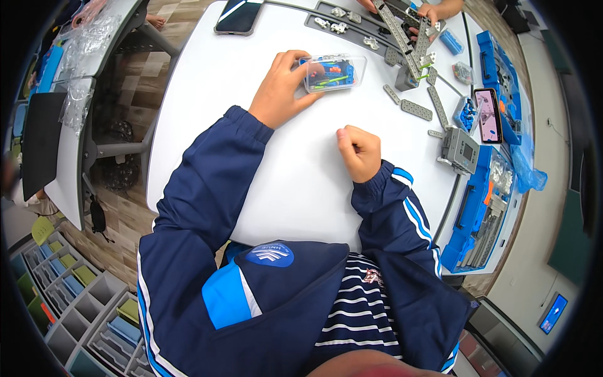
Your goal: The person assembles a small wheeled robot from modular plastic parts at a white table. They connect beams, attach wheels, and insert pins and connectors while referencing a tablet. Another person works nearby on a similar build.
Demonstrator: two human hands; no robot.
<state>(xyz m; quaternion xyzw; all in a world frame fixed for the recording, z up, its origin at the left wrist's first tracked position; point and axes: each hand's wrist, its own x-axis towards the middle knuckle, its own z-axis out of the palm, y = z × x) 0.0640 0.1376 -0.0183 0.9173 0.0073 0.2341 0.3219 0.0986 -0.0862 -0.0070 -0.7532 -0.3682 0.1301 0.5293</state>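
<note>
At the far side of a white table (301,179), the left hand (278,92) clamps its fingers on a clear plastic box (359,72) of blue pieces (343,68); nearer, the right hand (361,154) makes a fist.

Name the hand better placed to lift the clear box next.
Probably the left hand: it holds the clear box at its left end, while the right hand is curled into a fist, apart from the box.

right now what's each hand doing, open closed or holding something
Left hand: closed on the left end of a clear plastic box with small coloured parts.
Right hand: curled into a loose fist, nothing visible in it.
</note>
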